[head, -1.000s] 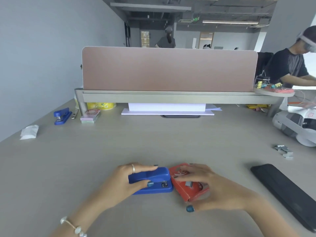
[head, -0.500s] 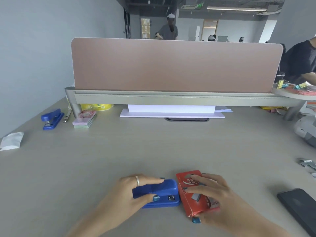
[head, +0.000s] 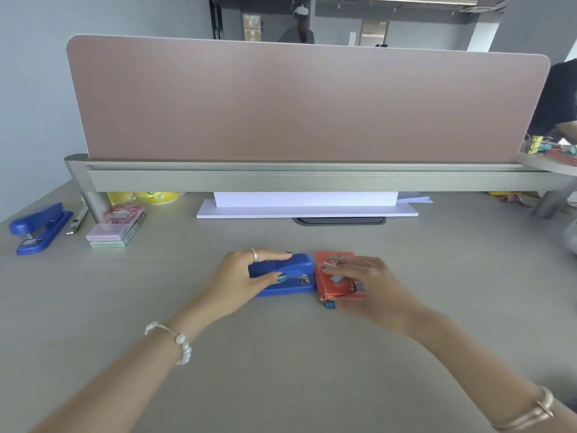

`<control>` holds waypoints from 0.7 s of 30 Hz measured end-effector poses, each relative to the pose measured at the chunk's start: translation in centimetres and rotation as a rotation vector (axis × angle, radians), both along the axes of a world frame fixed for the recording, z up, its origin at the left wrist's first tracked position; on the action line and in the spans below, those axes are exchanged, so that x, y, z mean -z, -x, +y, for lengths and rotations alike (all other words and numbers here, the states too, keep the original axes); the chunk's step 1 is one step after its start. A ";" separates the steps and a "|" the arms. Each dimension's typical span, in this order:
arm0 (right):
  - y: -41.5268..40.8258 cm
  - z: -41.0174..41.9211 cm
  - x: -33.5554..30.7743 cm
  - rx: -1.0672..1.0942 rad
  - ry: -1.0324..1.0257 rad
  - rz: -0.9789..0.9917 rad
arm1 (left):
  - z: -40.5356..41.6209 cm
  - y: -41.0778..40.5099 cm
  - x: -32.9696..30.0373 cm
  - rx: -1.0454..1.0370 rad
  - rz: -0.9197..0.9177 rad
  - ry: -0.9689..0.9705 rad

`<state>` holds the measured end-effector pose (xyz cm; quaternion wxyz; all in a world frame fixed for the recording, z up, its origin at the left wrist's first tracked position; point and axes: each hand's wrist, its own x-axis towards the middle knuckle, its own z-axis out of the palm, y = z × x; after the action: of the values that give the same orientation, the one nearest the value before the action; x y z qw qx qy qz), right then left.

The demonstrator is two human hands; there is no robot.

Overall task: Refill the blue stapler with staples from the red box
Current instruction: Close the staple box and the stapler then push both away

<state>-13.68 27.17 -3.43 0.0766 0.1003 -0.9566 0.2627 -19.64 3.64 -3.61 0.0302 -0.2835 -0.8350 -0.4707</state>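
Observation:
A blue stapler (head: 292, 273) lies closed on the grey desk, nose pointing right. My left hand (head: 240, 284) grips it from the left, fingers over its top and thumb on its near side. Touching the stapler's nose on the right is the red staple box (head: 334, 278), lying flat. My right hand (head: 371, 285) holds the box, fingers across its top and thumb at its near edge. The hand hides the box's right end.
A second blue stapler (head: 37, 226) sits at the far left, with a metal tool (head: 78, 218) and stacked sticky-note pads (head: 117, 226) beside it. A pink divider (head: 306, 101) and white paper stack (head: 307, 204) line the back. A person sits at the right edge.
The head camera tilted down and left, so the black phone and loose staples on the right have left the view. Both hands keep the same grips on the stapler and box.

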 end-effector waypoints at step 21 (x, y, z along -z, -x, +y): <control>7.5 1.7 1.4 0.094 -0.096 -0.108 | 1.2 8.7 1.2 -0.025 -0.068 -0.067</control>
<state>-21.14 28.86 -4.79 0.0319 0.0445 -0.9745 0.2175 -28.29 4.80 -4.79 0.0171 -0.2556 -0.8227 -0.5075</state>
